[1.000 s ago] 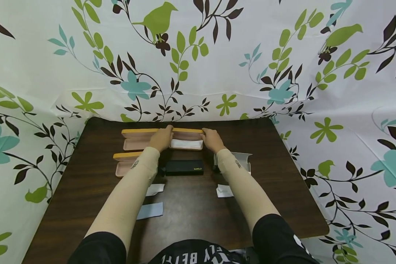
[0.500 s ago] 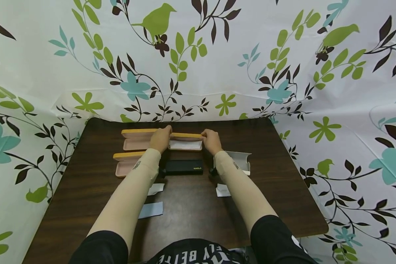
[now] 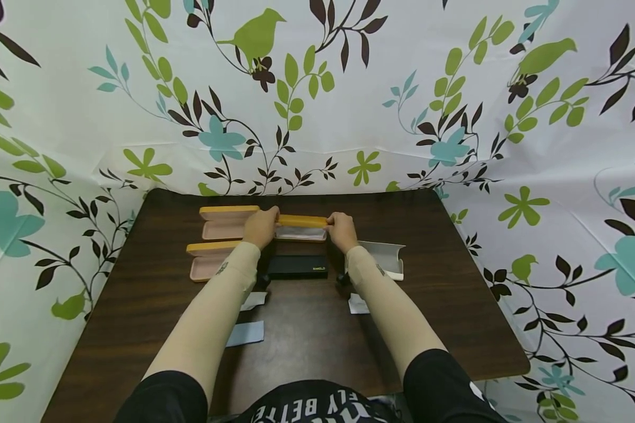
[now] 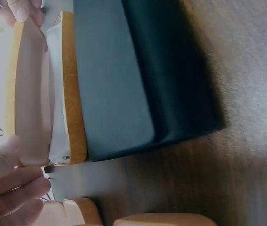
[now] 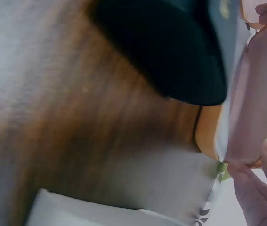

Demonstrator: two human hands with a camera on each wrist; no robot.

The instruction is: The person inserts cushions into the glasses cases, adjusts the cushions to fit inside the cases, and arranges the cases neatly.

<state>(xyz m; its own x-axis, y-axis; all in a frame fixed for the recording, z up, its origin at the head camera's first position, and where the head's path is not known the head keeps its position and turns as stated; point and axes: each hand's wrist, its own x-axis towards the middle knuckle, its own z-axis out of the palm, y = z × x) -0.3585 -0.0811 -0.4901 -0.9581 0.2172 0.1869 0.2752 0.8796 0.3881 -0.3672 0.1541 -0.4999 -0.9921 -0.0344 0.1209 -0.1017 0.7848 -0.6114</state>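
At the back of the table an orange glasses case (image 3: 303, 222) with a pink lining is partly open, its lid tilted forward. A white folded cloth or pouch (image 4: 57, 94) lies inside it. My left hand (image 3: 261, 228) pinches the left end of the lid between thumb and fingers. At the other end, my right hand (image 3: 343, 230) pinches the lid the same way. Directly in front stands a dark case (image 3: 298, 267) with small gold lettering, apart from both hands.
Two more orange cases lie open at left, a rear one (image 3: 227, 222) and a front one (image 3: 209, 267). A white open box (image 3: 386, 258) sits at right. White papers (image 3: 254, 300) and a light blue cloth (image 3: 246, 333) lie nearer on the table (image 3: 317, 346).
The case's lid has swung forward and down over the white cloth, both hands moving with it. The head view has shifted slightly.
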